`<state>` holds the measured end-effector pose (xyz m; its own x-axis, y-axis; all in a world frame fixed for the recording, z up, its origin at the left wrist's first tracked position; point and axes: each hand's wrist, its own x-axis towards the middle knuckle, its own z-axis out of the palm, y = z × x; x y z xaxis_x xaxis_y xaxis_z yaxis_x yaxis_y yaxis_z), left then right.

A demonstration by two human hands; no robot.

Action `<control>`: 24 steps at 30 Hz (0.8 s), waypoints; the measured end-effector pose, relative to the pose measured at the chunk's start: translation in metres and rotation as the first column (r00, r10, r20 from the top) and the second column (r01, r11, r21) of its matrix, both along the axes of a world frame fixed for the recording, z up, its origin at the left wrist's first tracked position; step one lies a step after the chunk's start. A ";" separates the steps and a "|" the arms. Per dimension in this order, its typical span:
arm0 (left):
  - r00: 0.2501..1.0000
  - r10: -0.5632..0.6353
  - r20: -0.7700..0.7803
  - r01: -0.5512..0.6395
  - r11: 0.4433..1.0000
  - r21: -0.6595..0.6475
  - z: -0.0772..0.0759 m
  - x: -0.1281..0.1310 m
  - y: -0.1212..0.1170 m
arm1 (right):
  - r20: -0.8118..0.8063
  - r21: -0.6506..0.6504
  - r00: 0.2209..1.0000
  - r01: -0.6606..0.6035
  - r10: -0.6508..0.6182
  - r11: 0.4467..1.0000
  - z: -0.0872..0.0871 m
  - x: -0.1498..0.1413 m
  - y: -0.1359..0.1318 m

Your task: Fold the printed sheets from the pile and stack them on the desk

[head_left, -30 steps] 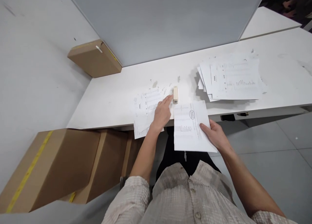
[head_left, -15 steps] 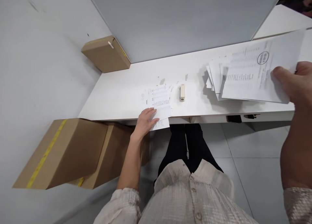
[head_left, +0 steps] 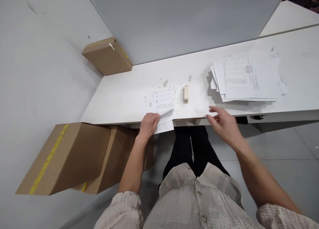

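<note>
My left hand [head_left: 149,125] pinches the near edge of a printed paper sheet [head_left: 164,101] and lifts its corner slightly. Other sheets lie beneath it, and one lower sheet [head_left: 165,126] juts past the table's front edge. My right hand [head_left: 223,124] hangs in the air by that edge, fingers apart, holding nothing. Just beyond it to the right rests a stack of papers [head_left: 253,77], its top sheet bearing a round black stamp. A small beige stapler [head_left: 186,94] stands on the table between the two piles.
The white table [head_left: 119,89] runs along a grey panel [head_left: 184,19]. A flat cardboard box [head_left: 108,57] leans in the back left corner. Larger taped cardboard boxes [head_left: 77,156] stand on the floor at left. A dark item with a lock [head_left: 258,117] shows under the front edge.
My right hand has let go of the stamped paper, which now lies on the right stack, and has swung left towards the middle. My left fingers have closed on a sheet, raising its corner.
</note>
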<state>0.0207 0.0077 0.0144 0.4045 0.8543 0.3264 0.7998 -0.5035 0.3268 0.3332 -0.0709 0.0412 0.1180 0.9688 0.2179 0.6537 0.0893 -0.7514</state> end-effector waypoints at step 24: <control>0.923 -0.384 0.013 0.372 0.902 0.220 0.021 0.042 -0.113 | -0.927 -0.342 0.327 -0.538 -0.183 0.771 -0.041 -0.064 0.000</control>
<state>0.0630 -0.1050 0.0355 0.6598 0.5504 0.5116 0.5198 -0.8259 0.2182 0.2688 -0.0711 0.0006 -0.3129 0.8579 -0.4076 -0.4179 -0.5097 -0.7520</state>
